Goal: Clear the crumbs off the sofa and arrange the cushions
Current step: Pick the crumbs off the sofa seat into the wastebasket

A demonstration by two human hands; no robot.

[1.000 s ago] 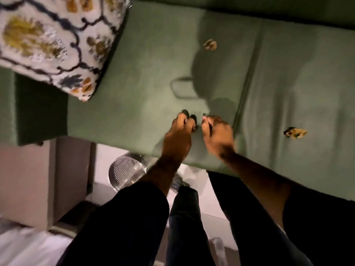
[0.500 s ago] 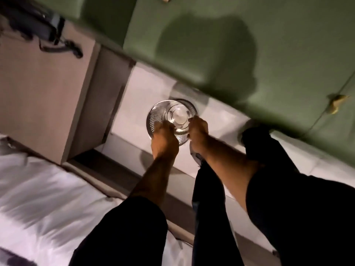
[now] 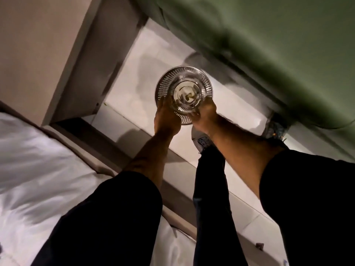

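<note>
A ribbed clear glass bowl [image 3: 205, 81] stands on the white floor just in front of the green sofa [image 3: 278, 41]. A small yellowish crumb [image 3: 189, 96] lies at its bottom. My left hand [image 3: 166, 117] rests on the bowl's near left rim. My right hand [image 3: 203, 114] is at the near right rim, fingers curled over it. Whether either hand grips the bowl is blurred. Only the sofa's front edge shows; cushions and seat crumbs are out of view.
A beige cabinet [image 3: 38, 45] stands to the left of the bowl. White bedding [image 3: 34, 162] fills the lower left. My dark trouser leg [image 3: 209, 189] and shoe [image 3: 200, 140] are just below the bowl. White floor tiles [image 3: 134, 77] lie around it.
My view has dropped from the sofa seat to the floor. Both hands went from the seat down to the glass bowl, and a crumb now lies inside it.
</note>
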